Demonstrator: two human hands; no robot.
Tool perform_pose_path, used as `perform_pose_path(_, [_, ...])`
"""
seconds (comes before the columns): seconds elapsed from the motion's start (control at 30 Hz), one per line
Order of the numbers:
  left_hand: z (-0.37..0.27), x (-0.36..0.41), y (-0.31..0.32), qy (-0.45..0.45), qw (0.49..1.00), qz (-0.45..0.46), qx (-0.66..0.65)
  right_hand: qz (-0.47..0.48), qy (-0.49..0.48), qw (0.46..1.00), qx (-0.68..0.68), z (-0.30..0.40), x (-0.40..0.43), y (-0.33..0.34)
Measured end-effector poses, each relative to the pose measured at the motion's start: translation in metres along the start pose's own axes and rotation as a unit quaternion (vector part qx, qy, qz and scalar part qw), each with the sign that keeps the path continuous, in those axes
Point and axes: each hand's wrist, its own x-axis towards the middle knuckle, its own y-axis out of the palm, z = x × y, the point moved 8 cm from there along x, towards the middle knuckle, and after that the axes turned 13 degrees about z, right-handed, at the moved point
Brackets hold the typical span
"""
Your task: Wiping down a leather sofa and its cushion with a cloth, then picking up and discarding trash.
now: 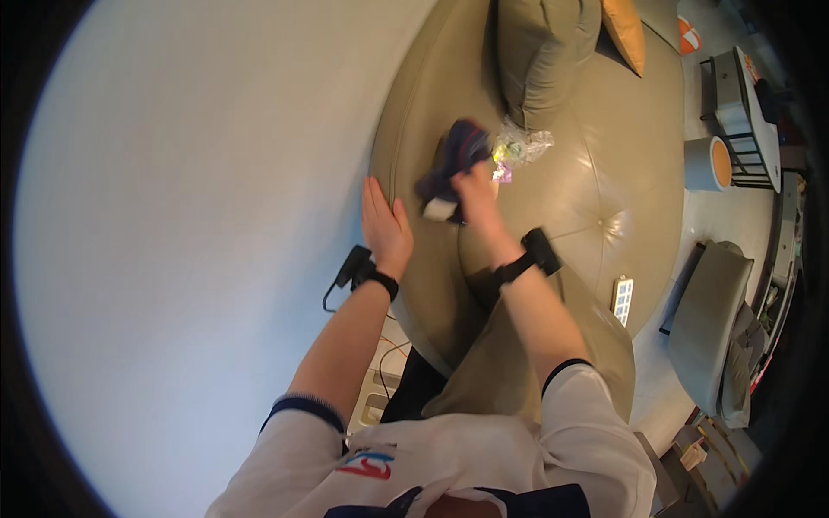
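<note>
My right hand [478, 197] grips a dark navy cloth [463, 149] with red trim and a pale patch, blurred by motion. The bunched cloth is over the olive leather sofa [563, 188], near the top of its back. My left hand [386, 230] lies flat at the sofa's outer edge, beside the wall, holding nothing, thumb apart from the fingers. Just right of the cloth lies a crumpled clear plastic wrapper [521, 146] with yellow-green and purple parts. A black strap with a small black device is on each wrist.
A large olive cushion [544, 58] and an orange cushion [624, 32] rest at the far end. A white power strip [622, 299] lies on the seat's right side. The pale wall [194, 194] borders the left. A grey bin [706, 163] and a grey chair [709, 324] stand to the right.
</note>
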Motion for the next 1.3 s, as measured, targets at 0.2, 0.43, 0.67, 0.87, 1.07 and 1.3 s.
perform_pose_path(0.2, [0.011,-0.011,-0.009,-0.010,0.999,-0.030,0.042,-0.095,-0.162,0.973,-0.136,0.049,0.004,0.057])
perform_pose_path(0.43, [0.005,-0.007,-0.002,0.009,0.998,-0.021,0.060,-0.309,-0.133,0.927,-0.165,0.098,0.144,-0.044])
perform_pose_path(0.67, [0.014,-0.009,-0.010,0.009,0.997,-0.033,0.064,-0.099,-0.128,0.965,-0.207,0.094,0.057,0.030])
perform_pose_path(0.87, [0.007,-0.005,-0.004,0.012,0.997,-0.051,0.047,0.011,-0.142,0.973,-0.182,0.055,-0.045,0.068])
perform_pose_path(1.07, [0.010,-0.010,-0.007,0.012,0.998,-0.030,0.046,-0.168,-0.152,0.949,-0.217,0.093,0.056,0.030])
perform_pose_path(1.3, [0.008,-0.011,-0.011,0.006,0.998,-0.025,0.055,-0.282,-0.120,0.948,-0.084,0.059,0.129,-0.023])
